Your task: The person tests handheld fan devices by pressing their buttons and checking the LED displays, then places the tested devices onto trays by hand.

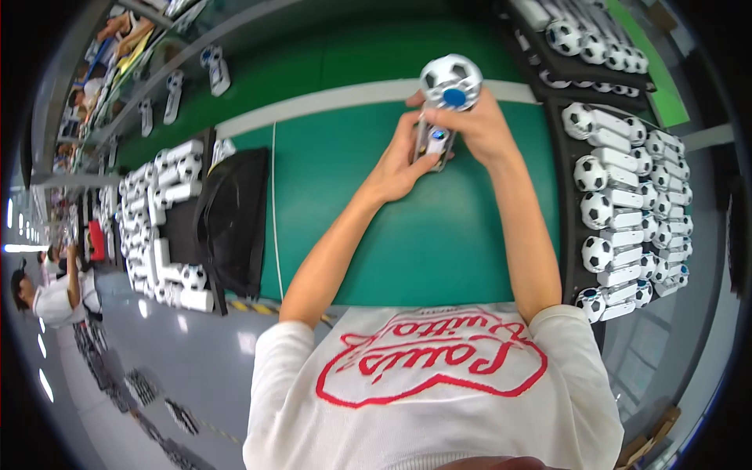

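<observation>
Over the far part of the green work table [407, 243], I hold a white handheld device with a football-patterned head [452, 74] and a round blue spot below the ball. Wrapped around its narrow handle is my left hand [398, 166], the thumb lying along the lower end. My right hand [479, 125] grips it just under the ball, thumb across the front. A small lit or shiny blue patch shows on the handle between my hands. Its exact kind is unclear, and my fingers hide much of the handle.
On the right, a black tray [572, 235] bears rows of similar football-headed devices; stacked trays [540, 59] stand beyond it. A black bag-like cover [235, 223] and another loaded tray [176, 227] lie left. Further devices [215, 70] rest at the far left. A person [59, 298] is farther left.
</observation>
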`<action>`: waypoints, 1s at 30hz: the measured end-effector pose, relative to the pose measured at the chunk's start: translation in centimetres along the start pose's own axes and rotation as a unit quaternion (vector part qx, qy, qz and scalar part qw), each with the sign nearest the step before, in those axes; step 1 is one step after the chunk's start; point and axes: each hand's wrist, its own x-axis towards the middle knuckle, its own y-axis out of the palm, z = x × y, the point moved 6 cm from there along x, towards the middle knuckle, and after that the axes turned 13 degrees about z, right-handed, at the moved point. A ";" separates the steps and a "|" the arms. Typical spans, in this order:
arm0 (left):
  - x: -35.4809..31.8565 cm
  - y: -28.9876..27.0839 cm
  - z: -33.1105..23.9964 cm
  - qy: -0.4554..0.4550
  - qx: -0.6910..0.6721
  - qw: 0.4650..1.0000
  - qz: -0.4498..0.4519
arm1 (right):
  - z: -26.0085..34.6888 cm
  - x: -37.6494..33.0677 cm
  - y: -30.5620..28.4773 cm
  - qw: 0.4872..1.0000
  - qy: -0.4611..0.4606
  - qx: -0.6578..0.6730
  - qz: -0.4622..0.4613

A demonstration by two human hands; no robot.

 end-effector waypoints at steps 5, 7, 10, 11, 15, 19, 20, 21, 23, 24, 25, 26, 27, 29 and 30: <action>-0.5 0.2 0.2 0.011 -0.010 1.000 -0.016 | 3.7 0.5 -0.9 0.994 -0.015 -0.110 -0.009; -0.3 0.1 0.1 0.013 -0.015 1.000 -0.007 | 4.1 1.3 -0.9 0.983 0.036 -0.179 0.022; 0.1 0.1 -0.3 0.010 -0.025 1.000 -0.015 | 4.2 2.4 -1.5 0.973 0.034 -0.227 -0.003; 0.2 0.1 -0.6 0.013 -0.031 0.999 -0.027 | 4.9 2.8 -1.5 0.973 0.028 -0.230 -0.010; 1.1 -0.5 -2.3 0.034 -0.035 0.998 -0.050 | 6.3 4.8 -1.4 0.971 0.078 -0.227 0.015; 3.6 0.6 -4.1 0.057 -0.036 0.996 -0.055 | 8.3 5.8 -2.8 0.968 0.081 -0.235 0.025; 4.2 0.9 -4.5 0.064 -0.038 0.996 -0.058 | 9.0 5.8 -3.4 0.968 0.071 -0.239 0.027; 5.0 1.3 -4.8 0.065 -0.037 0.996 -0.057 | 9.6 5.8 -4.0 0.968 0.062 -0.243 0.027; 7.0 2.5 -5.1 0.071 -0.043 0.996 -0.030 | 10.8 5.1 -5.2 0.968 0.053 -0.245 0.029; 7.9 3.1 -5.2 0.073 -0.047 0.996 -0.017 | 12.0 4.2 -6.0 0.962 0.028 -0.273 0.017; 8.8 3.8 -5.5 0.073 -0.047 0.996 -0.018 | 13.4 3.0 -6.9 0.953 0.004 -0.301 0.004; 9.9 4.8 -5.7 0.070 -0.056 0.996 0.000 | 14.1 2.0 -8.3 0.939 0.017 -0.343 -0.007; 11.1 5.8 -5.7 0.067 -0.065 0.995 0.019 | 14.5 0.6 -9.7 0.923 0.032 -0.384 -0.019; 13.7 7.6 -5.7 0.073 -0.077 0.994 0.035 | 15.3 -3.3 -13.1 0.859 0.057 -0.501 -0.089; 14.9 8.1 -5.7 0.088 -0.095 0.991 0.023 | 16.0 -5.2 -13.6 0.858 0.138 -0.493 -0.043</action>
